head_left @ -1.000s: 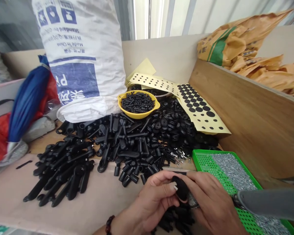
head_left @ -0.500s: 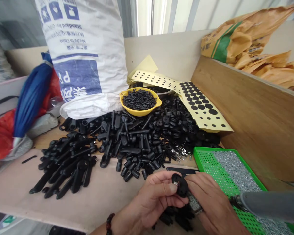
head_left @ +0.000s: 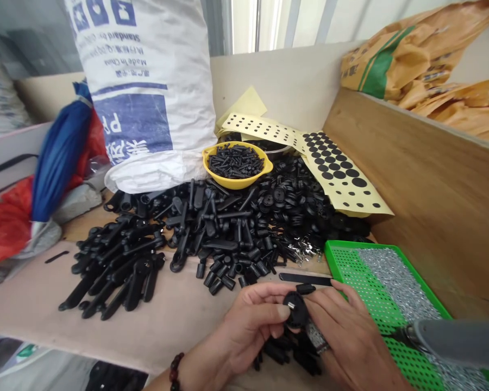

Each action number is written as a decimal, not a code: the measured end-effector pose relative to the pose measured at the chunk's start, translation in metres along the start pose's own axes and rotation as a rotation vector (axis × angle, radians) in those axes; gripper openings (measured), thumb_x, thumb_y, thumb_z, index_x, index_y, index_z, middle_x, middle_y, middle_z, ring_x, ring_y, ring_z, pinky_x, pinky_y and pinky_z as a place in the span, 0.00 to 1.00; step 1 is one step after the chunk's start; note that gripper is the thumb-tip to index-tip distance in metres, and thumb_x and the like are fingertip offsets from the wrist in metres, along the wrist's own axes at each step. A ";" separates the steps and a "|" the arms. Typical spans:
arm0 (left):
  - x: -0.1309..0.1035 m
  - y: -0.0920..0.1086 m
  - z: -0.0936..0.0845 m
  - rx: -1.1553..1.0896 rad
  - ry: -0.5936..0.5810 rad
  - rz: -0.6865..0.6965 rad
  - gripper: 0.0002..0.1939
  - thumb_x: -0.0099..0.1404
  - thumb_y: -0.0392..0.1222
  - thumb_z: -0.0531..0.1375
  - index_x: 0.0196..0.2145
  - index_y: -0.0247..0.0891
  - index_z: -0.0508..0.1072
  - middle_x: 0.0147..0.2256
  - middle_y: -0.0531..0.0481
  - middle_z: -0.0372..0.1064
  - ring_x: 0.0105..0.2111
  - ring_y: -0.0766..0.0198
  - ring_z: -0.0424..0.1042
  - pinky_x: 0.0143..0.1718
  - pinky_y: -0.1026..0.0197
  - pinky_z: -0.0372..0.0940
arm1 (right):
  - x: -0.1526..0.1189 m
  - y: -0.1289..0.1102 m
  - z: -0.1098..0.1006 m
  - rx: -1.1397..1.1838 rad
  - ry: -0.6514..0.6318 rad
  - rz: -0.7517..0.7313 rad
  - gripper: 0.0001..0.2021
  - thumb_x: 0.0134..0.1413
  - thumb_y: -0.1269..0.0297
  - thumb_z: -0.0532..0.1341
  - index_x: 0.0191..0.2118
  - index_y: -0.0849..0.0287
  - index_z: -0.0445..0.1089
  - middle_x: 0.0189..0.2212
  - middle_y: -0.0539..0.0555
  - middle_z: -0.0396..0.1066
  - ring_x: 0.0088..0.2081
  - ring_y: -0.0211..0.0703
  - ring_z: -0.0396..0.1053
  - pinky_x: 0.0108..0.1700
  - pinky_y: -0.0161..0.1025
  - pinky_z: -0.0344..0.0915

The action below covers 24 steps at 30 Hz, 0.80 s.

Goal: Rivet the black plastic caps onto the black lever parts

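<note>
Black disc (head_left: 296, 310) is pt. hidden by L-hand fingers (head_left: 274, 313).

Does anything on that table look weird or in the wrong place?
Yes, two small things. The printing on the white sack is upside down, so the sack seems to stand on its head. And one thin black strip lies by itself at the left, away from the pile of black lever-shaped parts.

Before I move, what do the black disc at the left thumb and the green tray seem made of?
Black disc: probably plastic, matte, from its dull surface. Green tray: likely moulded plastic with slight sheen, from its bright colour and regular holes.
</note>
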<state>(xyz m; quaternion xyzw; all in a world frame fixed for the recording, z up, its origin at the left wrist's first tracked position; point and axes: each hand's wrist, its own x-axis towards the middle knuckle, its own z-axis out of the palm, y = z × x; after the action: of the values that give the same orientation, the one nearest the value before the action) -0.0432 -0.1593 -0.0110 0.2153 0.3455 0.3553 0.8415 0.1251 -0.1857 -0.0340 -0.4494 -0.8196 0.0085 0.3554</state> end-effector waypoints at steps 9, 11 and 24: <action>-0.034 -0.004 -0.023 -0.047 0.200 0.076 0.17 0.45 0.36 0.70 0.35 0.33 0.76 0.26 0.49 0.73 0.23 0.66 0.72 0.24 0.69 0.63 | 0.009 -0.029 0.026 0.007 -0.006 -0.093 0.11 0.45 0.80 0.50 0.29 0.59 0.65 0.24 0.53 0.66 0.32 0.44 0.61 0.49 0.49 0.55; -0.044 -0.004 -0.028 -0.041 0.242 0.106 0.17 0.44 0.36 0.70 0.34 0.33 0.76 0.26 0.49 0.73 0.24 0.65 0.73 0.24 0.69 0.63 | 0.009 -0.036 0.035 0.058 -0.029 -0.127 0.11 0.47 0.79 0.50 0.28 0.58 0.65 0.24 0.52 0.64 0.31 0.43 0.60 0.47 0.49 0.56; -0.080 -0.022 -0.070 0.151 0.532 0.193 0.10 0.43 0.35 0.69 0.28 0.34 0.80 0.22 0.51 0.71 0.20 0.73 0.59 0.23 0.69 0.50 | -0.009 -0.052 0.067 0.198 -0.256 -0.133 0.28 0.28 0.79 0.51 0.42 0.59 0.68 0.38 0.56 0.71 0.46 0.53 0.61 0.55 0.55 0.48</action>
<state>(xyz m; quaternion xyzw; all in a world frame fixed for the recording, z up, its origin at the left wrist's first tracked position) -0.1254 -0.2251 -0.0369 0.2085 0.5572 0.4511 0.6652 0.0509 -0.2027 -0.0718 -0.3520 -0.8813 0.1230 0.2903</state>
